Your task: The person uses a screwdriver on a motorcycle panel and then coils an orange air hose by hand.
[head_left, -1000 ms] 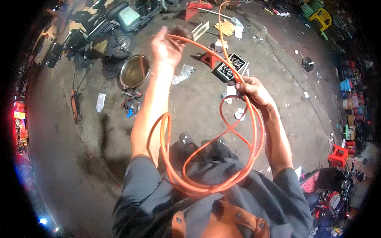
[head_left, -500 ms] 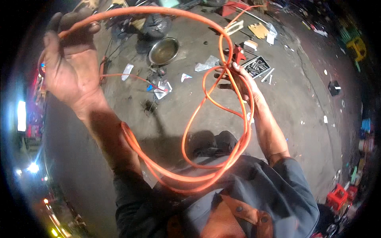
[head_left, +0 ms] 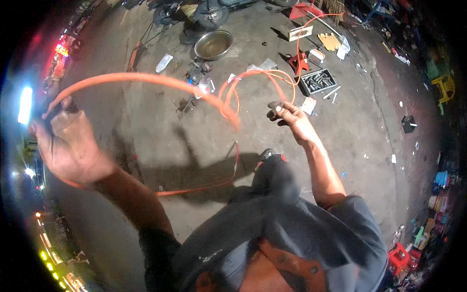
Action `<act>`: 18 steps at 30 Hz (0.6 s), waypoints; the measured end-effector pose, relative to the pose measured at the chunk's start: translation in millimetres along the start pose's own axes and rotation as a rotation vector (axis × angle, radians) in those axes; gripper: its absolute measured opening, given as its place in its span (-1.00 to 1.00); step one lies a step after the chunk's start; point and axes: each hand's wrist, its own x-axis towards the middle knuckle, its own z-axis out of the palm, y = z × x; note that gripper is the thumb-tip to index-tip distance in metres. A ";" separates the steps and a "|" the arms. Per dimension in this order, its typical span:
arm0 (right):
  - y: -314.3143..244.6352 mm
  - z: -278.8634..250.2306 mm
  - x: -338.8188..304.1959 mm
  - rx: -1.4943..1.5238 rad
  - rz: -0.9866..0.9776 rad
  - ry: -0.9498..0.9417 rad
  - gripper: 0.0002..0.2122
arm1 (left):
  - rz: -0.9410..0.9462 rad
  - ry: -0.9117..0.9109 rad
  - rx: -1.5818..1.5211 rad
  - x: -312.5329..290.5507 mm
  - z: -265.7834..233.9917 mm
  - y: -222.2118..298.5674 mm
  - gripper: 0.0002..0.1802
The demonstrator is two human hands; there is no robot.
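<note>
My left hand (head_left: 73, 143) is raised at the left, its fingers curled round an orange hose (head_left: 131, 76). From there the hose arches rightward, blurred by motion. Another length passes below the hand, runs toward my legs and bends up to a thin end. Further off, several hose loops (head_left: 265, 72) hang or lie in the middle; whether they touch the floor is unclear. My right hand (head_left: 292, 119) is just in front of these loops, thumb and fingers drawn together. Two strands disappear behind its fingertips, and anything between them is hidden.
A metal basin (head_left: 214, 45) stands on the concrete floor ahead. Beyond my right hand are a tray (head_left: 317, 82) of metal parts, a red stand (head_left: 296, 63) and a red dustpan (head_left: 305, 9). Scraps litter the floor. At the lower right stands a red stool (head_left: 399, 258).
My left hand has moved down and left with the hose. The loops that hung from my right hand toward my body now spread ahead of it. The right hand's fingers have closed.
</note>
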 end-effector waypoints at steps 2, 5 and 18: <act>18.5 18.7 -10.6 -0.122 -0.048 0.151 -0.58 | 0.078 0.145 0.068 -28.7 6.1 19.2 -0.68; 68.7 27.1 -30.9 -0.039 0.058 0.263 -0.61 | 0.185 0.264 0.082 -69.7 -3.0 59.7 -0.67; 171.5 109.8 -11.6 0.793 0.697 -0.011 -0.23 | 0.273 0.881 1.206 -254.7 23.9 262.6 -0.44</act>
